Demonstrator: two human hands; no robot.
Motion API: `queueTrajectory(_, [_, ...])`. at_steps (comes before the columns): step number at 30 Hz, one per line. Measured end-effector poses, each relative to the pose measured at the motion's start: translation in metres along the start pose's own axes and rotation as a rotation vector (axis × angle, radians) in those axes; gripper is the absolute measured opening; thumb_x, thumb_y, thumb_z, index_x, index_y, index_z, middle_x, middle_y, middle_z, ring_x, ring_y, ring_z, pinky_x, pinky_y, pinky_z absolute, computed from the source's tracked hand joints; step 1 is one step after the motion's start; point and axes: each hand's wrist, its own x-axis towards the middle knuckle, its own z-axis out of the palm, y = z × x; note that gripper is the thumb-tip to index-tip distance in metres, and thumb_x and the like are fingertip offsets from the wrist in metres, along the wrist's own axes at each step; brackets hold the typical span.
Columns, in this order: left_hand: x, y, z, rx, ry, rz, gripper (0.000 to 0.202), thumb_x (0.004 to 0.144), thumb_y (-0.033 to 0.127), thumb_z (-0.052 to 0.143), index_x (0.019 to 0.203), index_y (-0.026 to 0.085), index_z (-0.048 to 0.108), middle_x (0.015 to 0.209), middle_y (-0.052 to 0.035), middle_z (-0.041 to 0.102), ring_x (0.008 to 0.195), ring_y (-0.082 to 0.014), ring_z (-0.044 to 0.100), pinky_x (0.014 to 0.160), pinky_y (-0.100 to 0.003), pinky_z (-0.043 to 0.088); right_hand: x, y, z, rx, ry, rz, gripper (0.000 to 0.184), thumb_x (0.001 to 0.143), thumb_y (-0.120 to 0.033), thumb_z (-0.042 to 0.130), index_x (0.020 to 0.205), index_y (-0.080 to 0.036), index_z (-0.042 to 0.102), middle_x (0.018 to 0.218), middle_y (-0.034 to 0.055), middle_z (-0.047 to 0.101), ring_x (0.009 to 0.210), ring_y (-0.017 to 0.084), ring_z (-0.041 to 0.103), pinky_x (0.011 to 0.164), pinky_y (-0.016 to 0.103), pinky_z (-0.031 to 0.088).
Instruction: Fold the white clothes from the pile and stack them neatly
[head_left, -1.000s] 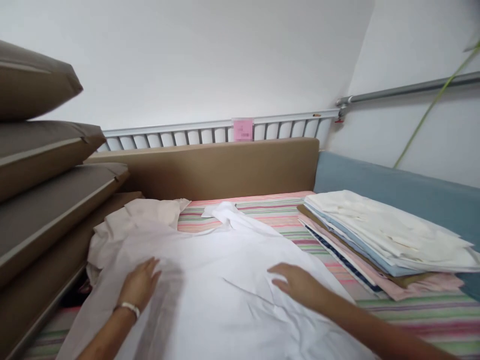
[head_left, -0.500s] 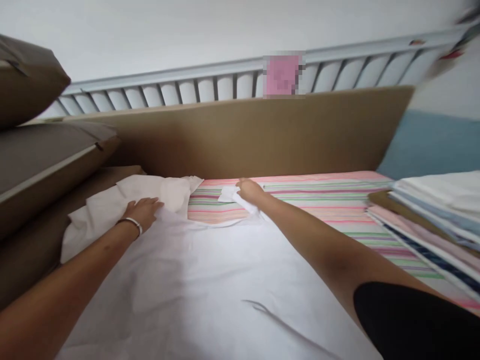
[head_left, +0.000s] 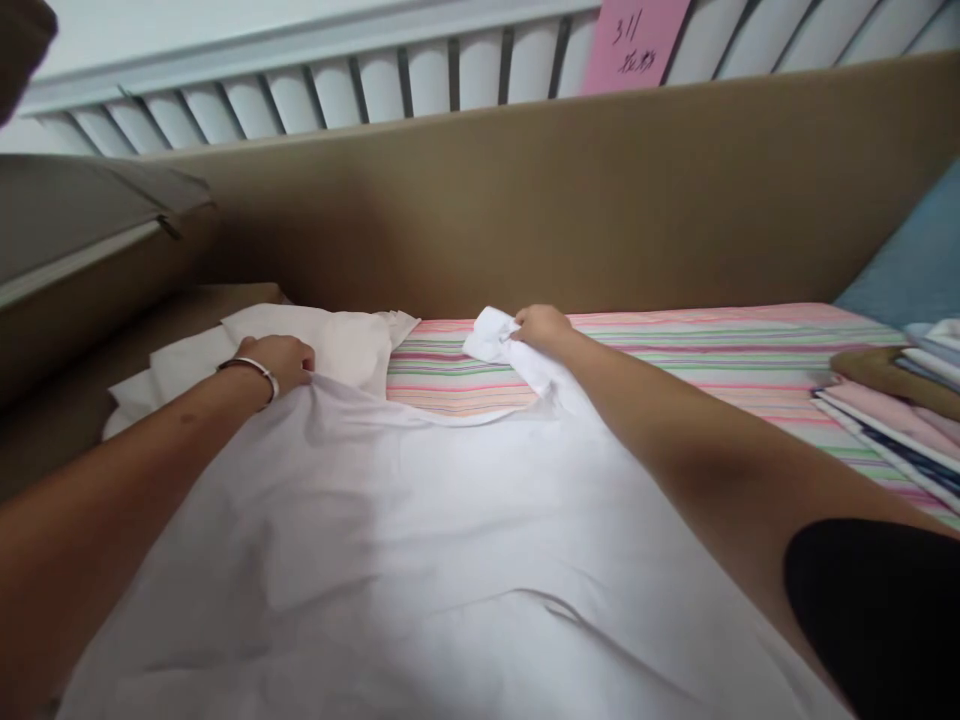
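A large white cloth (head_left: 420, 540) lies spread over a striped sheet (head_left: 675, 360) in front of me. My left hand (head_left: 277, 362), with a thin bracelet at the wrist, is closed on the cloth's far left edge. My right hand (head_left: 541, 328) is closed on the cloth's far right corner, which bunches up white beside the fingers. Both arms reach forward across the cloth. A cream cloth (head_left: 330, 345) lies under the white one at the far left.
A tan padded board (head_left: 600, 200) stands along the far edge, with a white slatted rail (head_left: 390, 80) and a pink note (head_left: 634, 40) behind it. Brown cushions (head_left: 82, 220) are stacked at the left. A pile of folded fabrics (head_left: 900, 410) sits at the right.
Both hands have gone from lying flat on the middle of the cloth to its far edge, where they closed on it. The view has moved forward and down.
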Motion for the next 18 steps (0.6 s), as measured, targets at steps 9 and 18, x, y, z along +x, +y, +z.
queueTrajectory(9, [-0.056, -0.007, -0.031, -0.072, 0.248, -0.010, 0.035, 0.087, 0.023, 0.033, 0.098, 0.001, 0.058, 0.091, -0.0046, 0.062, 0.095, -0.0194, 0.051, 0.088, -0.040, 0.024, -0.059, 0.045, -0.132, 0.130, 0.360, -0.063, 0.048, 0.072, -0.051, 0.063, 0.096, -0.010, 0.065, 0.087, 0.0072, 0.060, 0.083, 0.021, 0.055, 0.070, 0.038, 0.043])
queueTrajectory(18, [-0.152, -0.017, -0.023, -0.014, 0.523, 0.031, 0.030, 0.086, 0.023, 0.035, 0.089, 0.010, 0.062, 0.090, -0.0029, 0.063, 0.095, -0.0152, 0.048, 0.097, -0.040, 0.013, -0.233, 0.052, -0.198, 0.059, 0.496, -0.178, 0.034, 0.080, -0.047, 0.050, 0.080, -0.016, 0.062, 0.077, 0.0041, 0.060, 0.070, 0.016, 0.054, 0.060, 0.027, 0.037])
